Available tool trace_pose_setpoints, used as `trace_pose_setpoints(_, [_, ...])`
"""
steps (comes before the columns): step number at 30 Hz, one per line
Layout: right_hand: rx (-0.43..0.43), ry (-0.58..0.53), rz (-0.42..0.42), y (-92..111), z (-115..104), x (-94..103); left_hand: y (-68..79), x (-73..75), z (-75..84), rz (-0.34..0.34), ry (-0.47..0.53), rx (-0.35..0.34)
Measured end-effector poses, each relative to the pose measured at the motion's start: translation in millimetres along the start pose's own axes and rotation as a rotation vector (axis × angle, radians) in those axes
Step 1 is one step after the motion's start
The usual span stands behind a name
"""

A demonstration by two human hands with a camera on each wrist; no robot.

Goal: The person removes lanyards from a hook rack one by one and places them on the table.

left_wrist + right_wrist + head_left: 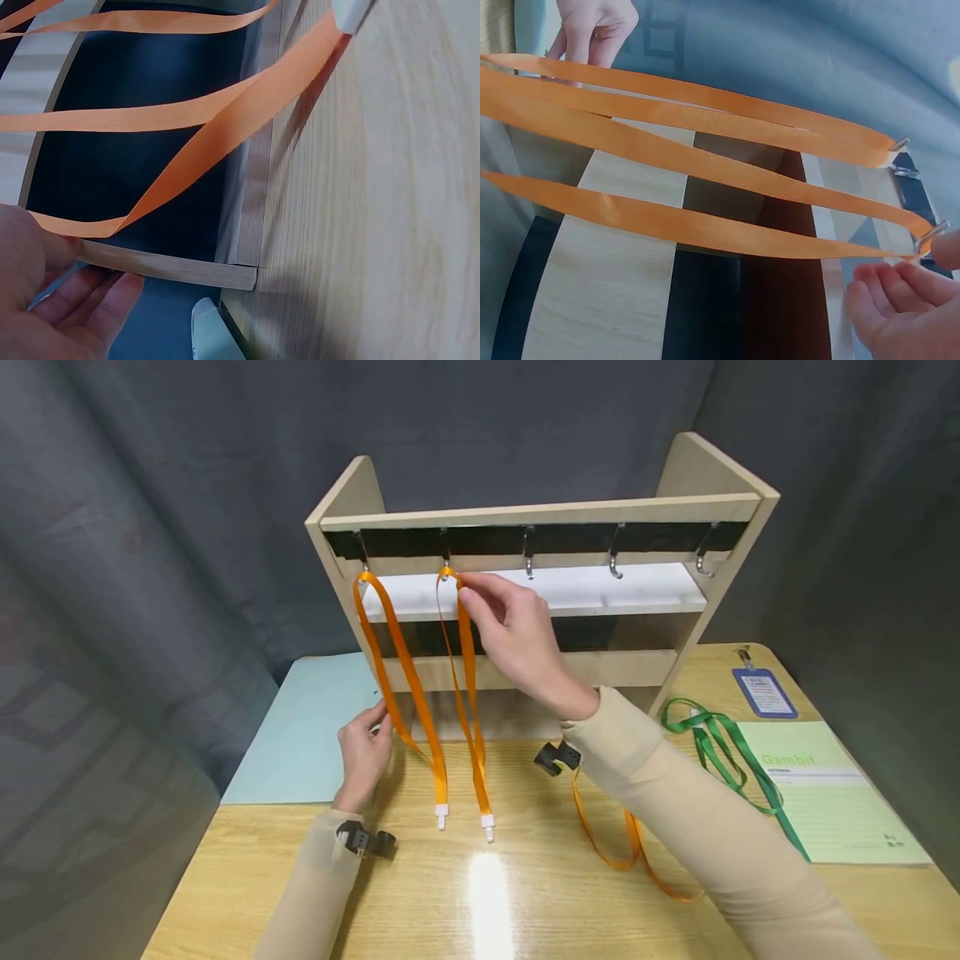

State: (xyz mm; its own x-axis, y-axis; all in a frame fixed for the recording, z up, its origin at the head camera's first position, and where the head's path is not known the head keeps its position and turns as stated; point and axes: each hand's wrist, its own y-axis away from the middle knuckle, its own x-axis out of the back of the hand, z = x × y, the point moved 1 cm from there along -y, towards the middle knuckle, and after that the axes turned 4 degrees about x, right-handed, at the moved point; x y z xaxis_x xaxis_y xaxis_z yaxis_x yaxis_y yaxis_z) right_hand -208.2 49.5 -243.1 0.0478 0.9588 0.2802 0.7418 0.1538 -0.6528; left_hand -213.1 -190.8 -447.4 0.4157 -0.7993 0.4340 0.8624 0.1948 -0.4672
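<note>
Two orange lanyards with white clips hang from the rack's hooks. The left lanyard (pixel 408 660) loops over the first hook; the second lanyard (pixel 467 668) loops over the second hook (pixel 446 564). My right hand (pixel 517 631) is raised at the top of the second lanyard, thumb and index finger pinching its strap just below the hook. In the right wrist view those fingertips (pixel 874 307) lie right beside the loop. Low on the left, my left hand (pixel 365 747) grips the edge of the rack's wooden side panel (pixel 165 264), thumb on one side and fingers on the other.
The wooden rack (pixel 540 510) has three more hooks to the right. Another orange lanyard (pixel 618 864) lies on the table, partly under my right forearm. Rightward are a green lanyard (pixel 723 743), a green notebook (pixel 832 810) and a blue badge holder (pixel 765 693). A light blue folder (pixel 300 735) lies left.
</note>
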Motion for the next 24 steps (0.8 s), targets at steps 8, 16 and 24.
trace_pose_setpoints(8, [-0.028, 0.089, 0.005, -7, -4, -3.5, 0.7, 2.2, -0.5, 0.014, -0.008, -0.019])
trace_pose_setpoints(16, [-0.028, 0.047, -0.003, -10, -3, -4.9, -0.9, 3.3, 1.2, 0.016, -0.007, -0.017])
trace_pose_setpoints(24, [-0.048, 0.033, -0.019, -12, -3, -3.0, -1.1, 0.4, 0.2, -0.012, -0.007, -0.001])
